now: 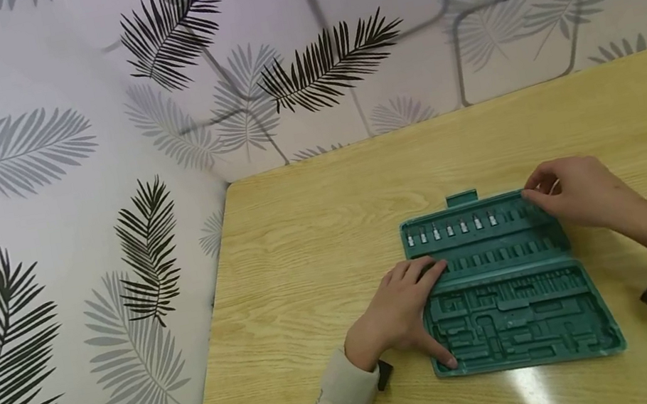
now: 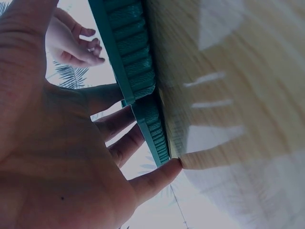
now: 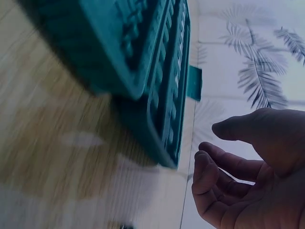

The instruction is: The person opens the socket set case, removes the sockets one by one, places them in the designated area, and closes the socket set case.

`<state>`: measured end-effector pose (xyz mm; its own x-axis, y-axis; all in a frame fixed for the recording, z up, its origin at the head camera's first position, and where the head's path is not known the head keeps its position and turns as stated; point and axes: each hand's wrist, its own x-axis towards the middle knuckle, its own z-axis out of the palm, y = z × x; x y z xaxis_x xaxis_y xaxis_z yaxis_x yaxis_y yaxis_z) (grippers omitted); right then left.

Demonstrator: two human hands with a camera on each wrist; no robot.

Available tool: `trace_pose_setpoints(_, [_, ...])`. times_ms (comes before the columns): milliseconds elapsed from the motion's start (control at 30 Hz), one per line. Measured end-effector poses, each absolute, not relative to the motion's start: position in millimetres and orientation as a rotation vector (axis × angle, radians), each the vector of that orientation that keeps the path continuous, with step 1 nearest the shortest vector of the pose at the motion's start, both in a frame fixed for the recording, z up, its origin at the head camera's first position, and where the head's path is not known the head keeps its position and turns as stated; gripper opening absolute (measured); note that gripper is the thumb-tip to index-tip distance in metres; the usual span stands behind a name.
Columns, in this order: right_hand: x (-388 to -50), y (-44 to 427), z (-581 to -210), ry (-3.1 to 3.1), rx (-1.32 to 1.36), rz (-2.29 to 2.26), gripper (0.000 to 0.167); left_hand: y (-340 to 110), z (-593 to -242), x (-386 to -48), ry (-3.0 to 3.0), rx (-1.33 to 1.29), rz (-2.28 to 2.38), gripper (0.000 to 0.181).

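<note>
Open green moulded-plastic case [image 1: 579,323] on yellow wood-grain table [image 1: 301,256]; looks like loading or unloading, can't tell which.
Seven small silver metal bits [image 1: 464,226] at its far left. Left hand [image 1: 402,309] spread on the left edge; right hand [image 1: 584,190] loosely curled by the far right corner, nothing visible in it. Next move calls for a fine pinch, case steady.

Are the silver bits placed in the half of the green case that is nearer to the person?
No, the silver bits sit in a row in the farther half of the green case.
</note>
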<state>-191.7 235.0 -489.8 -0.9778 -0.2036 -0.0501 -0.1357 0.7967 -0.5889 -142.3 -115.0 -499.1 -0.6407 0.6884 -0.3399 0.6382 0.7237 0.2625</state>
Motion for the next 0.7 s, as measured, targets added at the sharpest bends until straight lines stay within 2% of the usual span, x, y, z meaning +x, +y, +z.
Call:
trace_pose_setpoints(300, [-203.6, 196.3, -496.2, 2.807, -0.376, -0.897, 0.026, -116.6, -501.9, -141.6, 2.514, 1.027, 0.157, 0.147])
trace_pose_setpoints(700, [-207.1, 186.1, -503.3, 2.762, -0.384, -0.867, 0.025, -116.9, -502.2, -140.5, 2.532, 1.053, 0.144, 0.148])
